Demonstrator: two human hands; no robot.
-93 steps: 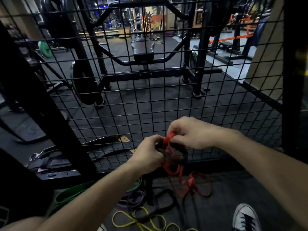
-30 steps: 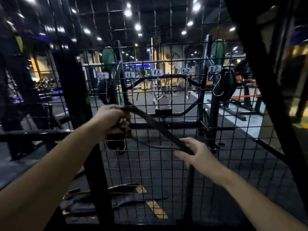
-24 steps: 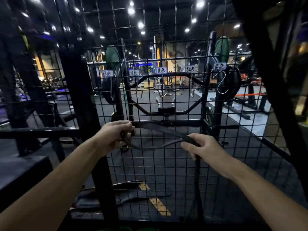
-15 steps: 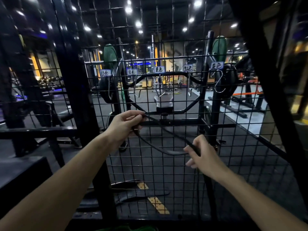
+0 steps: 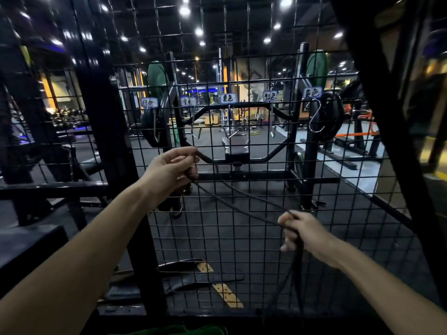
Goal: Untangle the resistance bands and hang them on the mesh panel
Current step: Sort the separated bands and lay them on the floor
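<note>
A black resistance band [image 5: 238, 198] stretches slack between my two hands in front of the black mesh panel [image 5: 256, 240]. My left hand [image 5: 170, 169] grips its upper end at mid height. My right hand [image 5: 298, 232], lower and to the right, grips the band where it bends and drops toward the floor. Along the panel's upper part hang several metal S-hooks [image 5: 315, 117] under small white colour labels [image 5: 312, 93]; nothing hangs on them. A strip of green band [image 5: 183, 331] shows at the bottom edge.
A thick black upright post [image 5: 116, 165] stands left of the panel and a slanted black beam [image 5: 396, 131] crosses the right side. Behind the mesh are a weight bench [image 5: 235, 145] and a rack with plates. Flat black belts [image 5: 193, 279] lie on the floor.
Over three seconds I lifted the black band out of the tangle with the red band and looked up. In the last half second my right hand dropped lower and the band slackened.
</note>
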